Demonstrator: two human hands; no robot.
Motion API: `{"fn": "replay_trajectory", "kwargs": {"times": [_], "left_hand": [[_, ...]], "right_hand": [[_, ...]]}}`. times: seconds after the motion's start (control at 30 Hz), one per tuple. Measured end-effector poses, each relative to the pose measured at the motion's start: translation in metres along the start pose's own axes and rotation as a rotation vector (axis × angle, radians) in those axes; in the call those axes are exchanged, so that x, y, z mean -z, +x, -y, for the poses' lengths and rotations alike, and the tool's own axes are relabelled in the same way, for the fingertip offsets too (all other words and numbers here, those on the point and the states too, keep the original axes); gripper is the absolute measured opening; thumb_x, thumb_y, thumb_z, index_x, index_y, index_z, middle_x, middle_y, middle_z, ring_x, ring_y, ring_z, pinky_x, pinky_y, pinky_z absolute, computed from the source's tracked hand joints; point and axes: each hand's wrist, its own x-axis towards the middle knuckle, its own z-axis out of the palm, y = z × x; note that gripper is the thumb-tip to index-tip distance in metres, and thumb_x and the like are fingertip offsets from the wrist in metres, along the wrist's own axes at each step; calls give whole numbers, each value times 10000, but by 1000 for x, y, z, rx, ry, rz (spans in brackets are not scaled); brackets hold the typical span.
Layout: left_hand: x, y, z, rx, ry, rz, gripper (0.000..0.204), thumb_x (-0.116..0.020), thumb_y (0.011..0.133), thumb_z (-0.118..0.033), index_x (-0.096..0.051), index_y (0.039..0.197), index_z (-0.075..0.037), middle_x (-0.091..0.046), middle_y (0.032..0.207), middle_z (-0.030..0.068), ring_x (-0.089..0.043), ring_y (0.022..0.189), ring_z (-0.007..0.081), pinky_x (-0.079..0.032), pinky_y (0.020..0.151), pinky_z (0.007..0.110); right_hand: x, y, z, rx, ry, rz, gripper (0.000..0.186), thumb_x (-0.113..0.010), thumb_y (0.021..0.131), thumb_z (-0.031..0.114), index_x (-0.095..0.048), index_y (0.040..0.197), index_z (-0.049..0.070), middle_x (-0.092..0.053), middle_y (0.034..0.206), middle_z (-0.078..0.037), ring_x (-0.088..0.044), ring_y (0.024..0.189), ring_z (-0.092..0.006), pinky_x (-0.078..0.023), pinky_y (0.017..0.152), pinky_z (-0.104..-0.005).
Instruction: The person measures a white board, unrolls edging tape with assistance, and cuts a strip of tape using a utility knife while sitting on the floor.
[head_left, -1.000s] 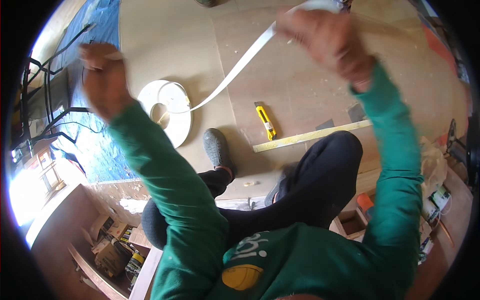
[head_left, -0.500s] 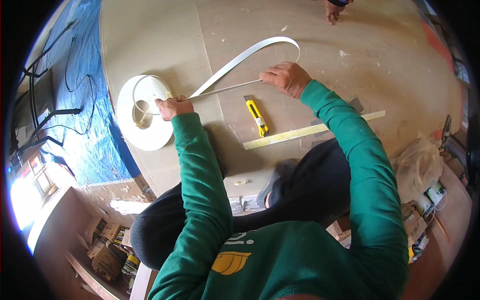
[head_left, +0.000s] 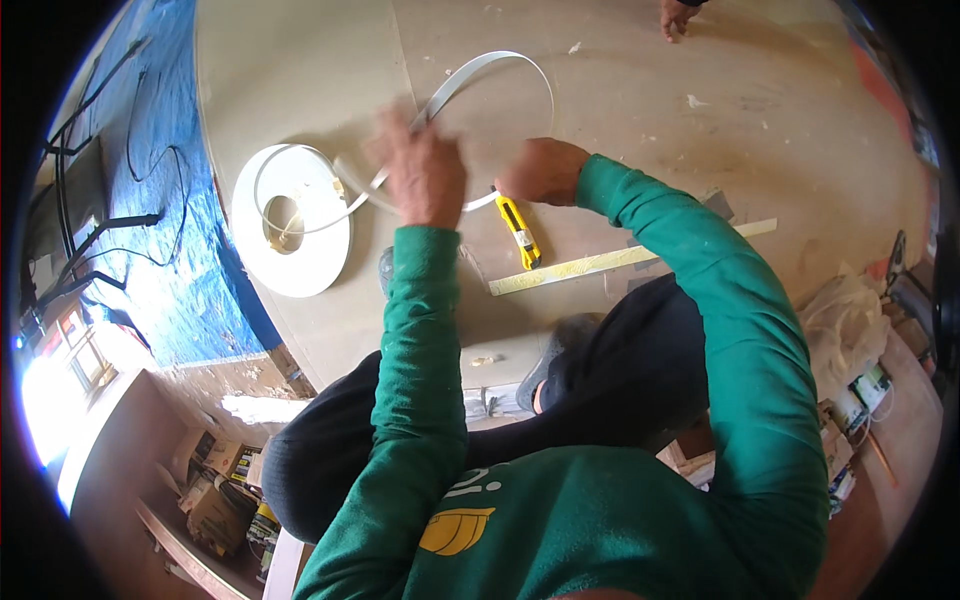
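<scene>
A white edge banding strip [head_left: 482,62] rises in a wide loop above the board and runs back to its flat white roll [head_left: 325,255] on the left. My left hand [head_left: 428,175] is over the strip between the roll and the loop; motion smears its fingers, so its grip is unclear. My right hand [head_left: 545,172] is closed on the strip at the right side of the loop, just above a yellow utility knife [head_left: 518,235]. The knife lies on the board beside a long pale yellow strip [head_left: 630,258].
Another person's hand [head_left: 678,18] rests on the board at the far edge. Blue tarp [head_left: 175,270] and black metal frames [head_left: 110,225] lie on the left. A clear plastic bag [head_left: 845,315] is at the right; boxes [head_left: 215,515] fill a space at lower left.
My left hand has moved right and upward, away from the roll, while my right hand has shifted slightly left. The strip's loop has moved left and up, and the taut stretch between my hands now sags.
</scene>
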Motion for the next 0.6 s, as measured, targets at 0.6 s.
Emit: {"fn": "replay_trajectory", "kwargs": {"times": [0.6], "left_hand": [[-40,22,47,417,-1213,1002,304,-601,947,-309,-652,1004,-15,-596,769,-13,-461,584,49,-376,512,221]], "right_hand": [[-14,12,-16,-400,46,-230,223,-537,841,96,-596,1054,120,-640,852,-23,-630,865,-192,-375,1050,-464]]}}
